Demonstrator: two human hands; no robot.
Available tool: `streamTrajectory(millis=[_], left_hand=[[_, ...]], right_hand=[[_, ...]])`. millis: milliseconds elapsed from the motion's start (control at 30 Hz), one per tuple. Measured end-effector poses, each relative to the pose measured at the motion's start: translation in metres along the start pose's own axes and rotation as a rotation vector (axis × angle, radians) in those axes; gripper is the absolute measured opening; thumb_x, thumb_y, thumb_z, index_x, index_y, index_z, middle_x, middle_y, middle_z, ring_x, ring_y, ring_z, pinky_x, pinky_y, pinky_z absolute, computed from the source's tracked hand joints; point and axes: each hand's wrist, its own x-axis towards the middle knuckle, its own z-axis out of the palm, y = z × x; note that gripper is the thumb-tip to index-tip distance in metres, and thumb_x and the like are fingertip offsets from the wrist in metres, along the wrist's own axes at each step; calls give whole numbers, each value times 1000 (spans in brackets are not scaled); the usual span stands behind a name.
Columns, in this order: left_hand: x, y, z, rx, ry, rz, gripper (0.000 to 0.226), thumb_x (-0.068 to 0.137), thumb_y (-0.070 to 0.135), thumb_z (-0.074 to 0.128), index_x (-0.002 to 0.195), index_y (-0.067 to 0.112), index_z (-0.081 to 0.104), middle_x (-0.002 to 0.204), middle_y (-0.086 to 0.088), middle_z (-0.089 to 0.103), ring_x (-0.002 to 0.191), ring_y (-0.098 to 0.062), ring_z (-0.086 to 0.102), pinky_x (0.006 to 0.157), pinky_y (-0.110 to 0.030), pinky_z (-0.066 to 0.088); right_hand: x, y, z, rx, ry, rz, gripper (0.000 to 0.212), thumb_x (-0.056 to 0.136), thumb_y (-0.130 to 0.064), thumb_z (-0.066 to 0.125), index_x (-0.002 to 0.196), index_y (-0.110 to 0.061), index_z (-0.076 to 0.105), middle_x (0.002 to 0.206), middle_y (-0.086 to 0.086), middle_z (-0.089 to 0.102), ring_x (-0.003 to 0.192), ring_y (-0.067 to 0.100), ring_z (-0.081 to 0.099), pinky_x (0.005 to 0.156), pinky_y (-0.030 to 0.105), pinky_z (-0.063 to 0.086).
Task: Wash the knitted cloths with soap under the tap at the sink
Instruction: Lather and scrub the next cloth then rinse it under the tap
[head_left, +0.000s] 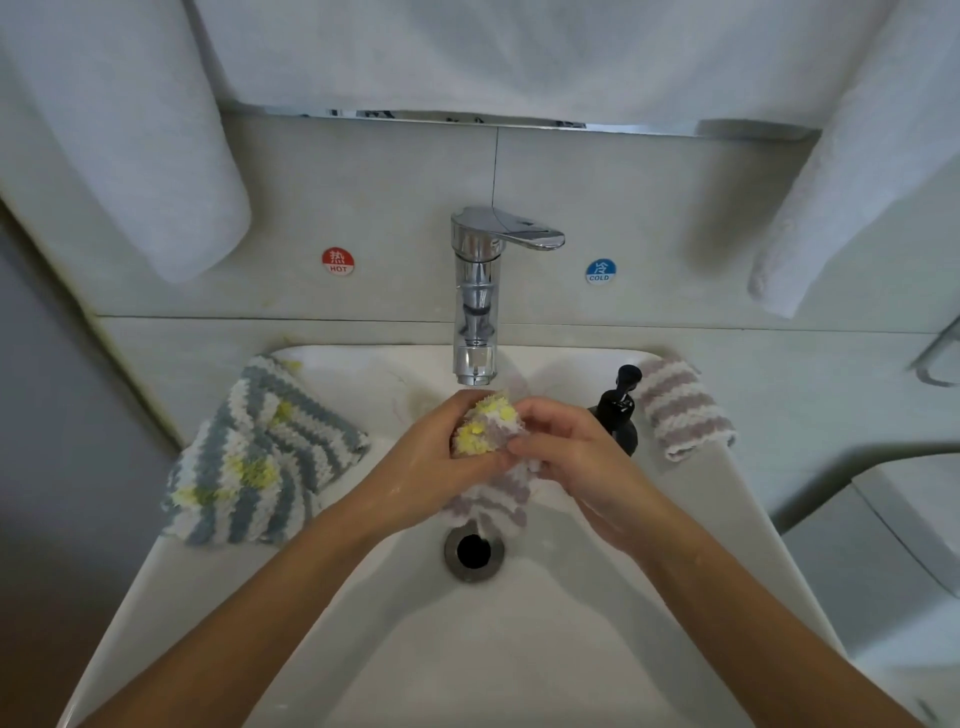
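Both hands, left hand (441, 457) and right hand (561, 447), grip the bunched lilac cloth (488, 431) just below the tap (475, 312), over the drain (474, 551); soapy fingers might let it slip and block the drain, or knock the soap bottle (618, 415) close beside the right hand

Mauve-white striped cloth (493, 467) with yellow tufts, grey-white striped cloth (260, 457), black soap bottle (618, 415)

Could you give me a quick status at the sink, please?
Left hand and right hand both gripping purple-striped cloth under tap. Grey-striped cloth waiting on left rim. Nothing in the way.
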Motion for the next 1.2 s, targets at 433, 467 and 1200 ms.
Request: streamTrajectory(millis=[433,467,1200], left_hand=[[3,-6,-13,282,32,-61,39,80,40,75,112,44,52,96,26,61,84,12,58,74,-15,48],[2,-5,-13,282,25,-65,38,80,40,75,110,44,52,96,26,61,84,12,58,71,-12,47],[0,0,-22,284,-188,-168,26,81,39,74,103,37,60,101,15,65,91,-14,66,82,-37,56]], right_hand=[[12,-68,-8,-642,550,-523,54,87,-41,67,134,-26,45,98,-14,66,82,1,65,73,25,55],[17,-77,-9,-669,573,-549,54,87,-42,67,134,-23,48,98,-12,66,81,3,65,74,30,56],[54,-117,-13,-1078,674,-674,28,92,-46,59,97,-23,74,88,-9,71,73,8,62,71,36,53]])
